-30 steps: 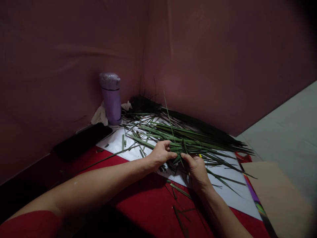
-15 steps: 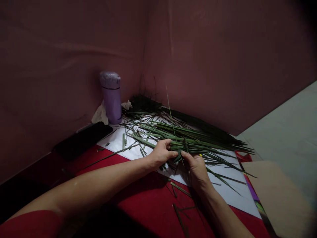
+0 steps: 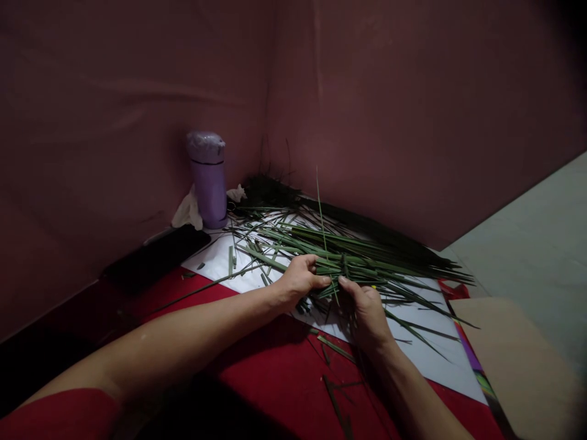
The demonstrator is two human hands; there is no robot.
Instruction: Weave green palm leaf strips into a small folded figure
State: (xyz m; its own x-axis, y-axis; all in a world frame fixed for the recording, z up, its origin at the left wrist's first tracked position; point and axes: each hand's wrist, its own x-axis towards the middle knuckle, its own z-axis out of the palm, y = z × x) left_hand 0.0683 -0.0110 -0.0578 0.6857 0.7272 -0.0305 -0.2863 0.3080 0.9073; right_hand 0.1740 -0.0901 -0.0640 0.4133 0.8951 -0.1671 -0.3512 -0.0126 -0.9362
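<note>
Long green leaf strips [image 3: 389, 249] lie in a loose heap on a white sheet [image 3: 431, 351]. Over the near side of the heap, my left hand [image 3: 300, 282] pinches a small woven piece of leaf strips [image 3: 328, 288] between thumb and fingers. My right hand [image 3: 367, 308] grips the same piece from the right, its thumb close to the left thumb. One thin strip [image 3: 320, 208] sticks up from the work. The fingertips beneath the piece are hidden, and its exact shape is too dark to make out.
A purple bottle [image 3: 211, 189] with a plastic-wrapped top stands at the back left, beside crumpled white tissue [image 3: 188, 211] and a dark flat object [image 3: 156, 252]. Leaf scraps [image 3: 337, 348] litter the red surface [image 3: 275, 379]. Brown cardboard [image 3: 518, 360] lies at right. Pinkish walls [image 3: 389, 110] meet behind.
My right thumb has shifted slightly away from the left one, and a strip end now shows between them. Both hands still hold the leaf piece; the view has shifted slightly.
</note>
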